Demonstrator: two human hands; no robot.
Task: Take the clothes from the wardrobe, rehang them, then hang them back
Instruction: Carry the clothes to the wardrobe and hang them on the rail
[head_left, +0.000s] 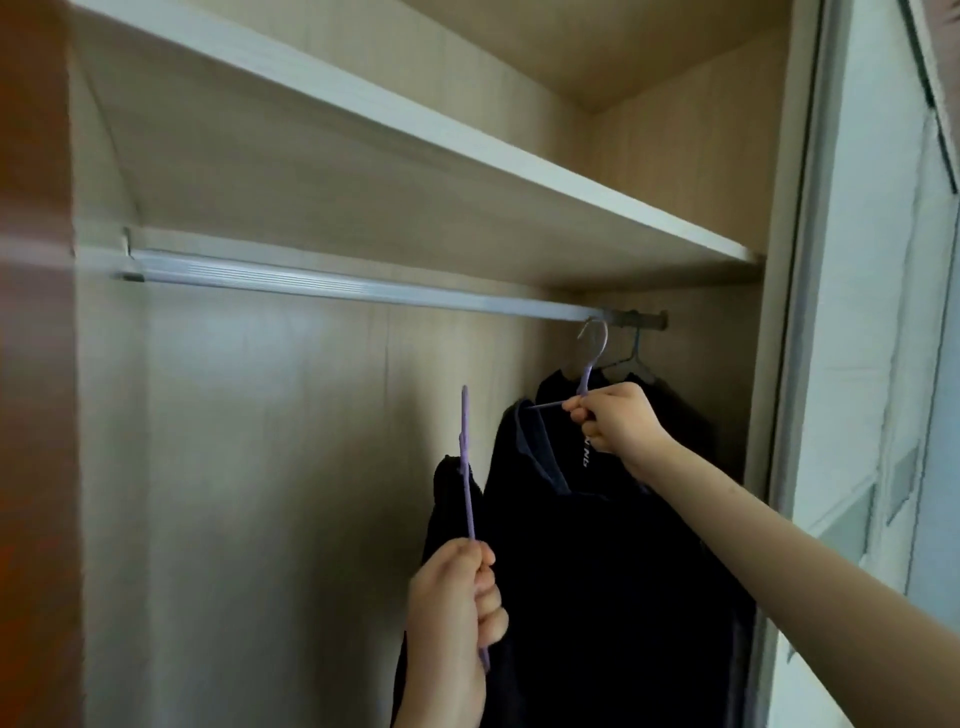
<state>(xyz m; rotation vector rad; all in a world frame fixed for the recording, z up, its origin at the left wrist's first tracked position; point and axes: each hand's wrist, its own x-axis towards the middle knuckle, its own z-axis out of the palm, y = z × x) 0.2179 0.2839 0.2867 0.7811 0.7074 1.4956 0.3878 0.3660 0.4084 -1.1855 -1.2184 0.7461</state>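
A silver rail (363, 288) runs across the wardrobe under a shelf. At its right end a purple hanger (589, 364) hooks over the rail and carries a dark navy garment (597, 545). My right hand (618, 421) is shut on that hanger just below its hook. A second purple hanger (467, 467) stands nearly upright, off the rail, with a dark garment (449, 499) draped on it. My left hand (457, 597) grips its lower part. Behind the right hand a grey-blue hanger (631, 358) with dark clothes hangs at the rail's far end.
A white-edged shelf (467, 150) sits right above the rail. The wardrobe's beige back panel (260, 467) shows to the left of the clothes. A brown side panel (31, 364) stands at far left, and a sliding door frame (800, 312) at right.
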